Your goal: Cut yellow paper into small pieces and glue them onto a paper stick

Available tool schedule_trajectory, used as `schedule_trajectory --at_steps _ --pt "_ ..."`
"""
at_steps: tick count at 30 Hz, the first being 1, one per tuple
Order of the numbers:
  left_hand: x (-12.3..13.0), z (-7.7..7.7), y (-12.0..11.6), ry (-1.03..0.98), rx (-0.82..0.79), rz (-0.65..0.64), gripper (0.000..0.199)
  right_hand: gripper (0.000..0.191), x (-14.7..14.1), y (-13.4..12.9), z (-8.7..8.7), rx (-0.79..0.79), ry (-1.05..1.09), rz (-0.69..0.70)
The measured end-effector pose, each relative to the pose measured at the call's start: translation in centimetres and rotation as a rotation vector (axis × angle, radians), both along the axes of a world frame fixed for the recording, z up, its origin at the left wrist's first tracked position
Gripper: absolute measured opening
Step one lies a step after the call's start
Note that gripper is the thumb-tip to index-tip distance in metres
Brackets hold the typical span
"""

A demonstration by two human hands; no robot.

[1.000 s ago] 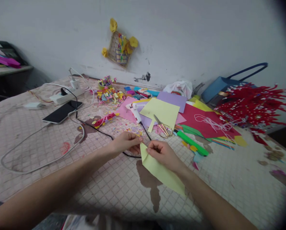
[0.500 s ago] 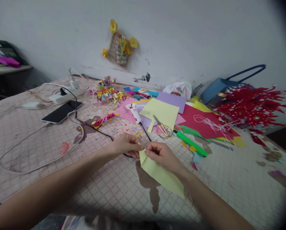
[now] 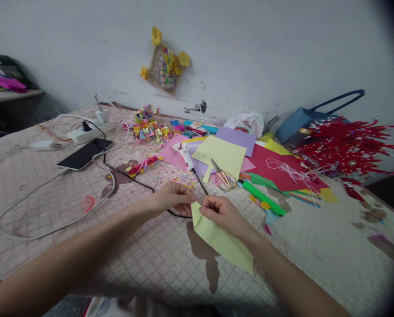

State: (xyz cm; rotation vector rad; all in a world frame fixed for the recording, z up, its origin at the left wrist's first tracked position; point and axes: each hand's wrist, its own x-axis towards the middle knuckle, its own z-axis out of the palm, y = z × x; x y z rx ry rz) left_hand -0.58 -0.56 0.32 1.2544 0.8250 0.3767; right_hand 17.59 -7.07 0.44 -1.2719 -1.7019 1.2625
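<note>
A strip of pale yellow paper slants across the front of the table, its upper left end folded over. My right hand pinches the paper just beside the fold, thumb on top. At the tip of that folded end, my left hand is closed with its fingertips at the paper's corner. Beyond the hands lie a white glue gun, a larger pale yellow sheet and gold-handled scissors resting partly on that sheet.
Cables, a power strip and a phone lie at the left. Paper scraps heap at the back. A green tube-like item, red sheets, white string and red bristly stems are at the right.
My left hand's fingertips have drawn back slightly up and left at the paper's corner. The right hand and the paper look nearly still.
</note>
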Motion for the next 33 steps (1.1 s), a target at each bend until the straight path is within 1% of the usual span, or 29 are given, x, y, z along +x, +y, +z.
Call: schedule_trajectory --at_steps 6,11,17,23,26,28,30,31,33 --pt "0.03 -0.04 0.06 -0.031 -0.016 0.000 0.032 0.023 -0.06 0.01 -0.08 0.020 -0.001 -0.015" --pt "-0.03 0.17 -0.08 -0.042 -0.052 -0.036 0.042 0.021 -0.16 -0.01 -0.14 0.012 0.012 -0.026" --pt "-0.02 0.02 -0.07 -0.018 0.008 -0.019 0.033 0.023 -0.07 0.03 -0.36 -0.014 0.011 -0.008" --pt "0.03 -0.14 -0.04 0.011 0.036 0.009 0.028 0.022 -0.04 0.06 -0.32 0.008 0.000 0.012" --pt "0.14 0.03 -0.15 0.007 0.022 0.026 0.034 0.022 -0.09 0.04 -0.24 0.032 -0.011 -0.003" --pt "0.20 0.19 -0.23 0.002 -0.002 0.051 0.046 0.023 -0.11 0.02 -0.24 0.045 -0.012 -0.020" --pt "0.20 0.29 -0.29 -0.006 -0.033 0.047 0.057 0.022 -0.12 0.00 -0.28 0.047 -0.008 -0.031" --pt "0.18 0.28 -0.30 -0.012 -0.039 0.021 0.058 0.022 -0.11 -0.01 -0.31 0.047 -0.006 -0.034" --pt "0.08 0.16 -0.31 -0.015 -0.019 -0.054 0.051 0.022 -0.09 -0.01 -0.34 0.049 -0.001 -0.034"
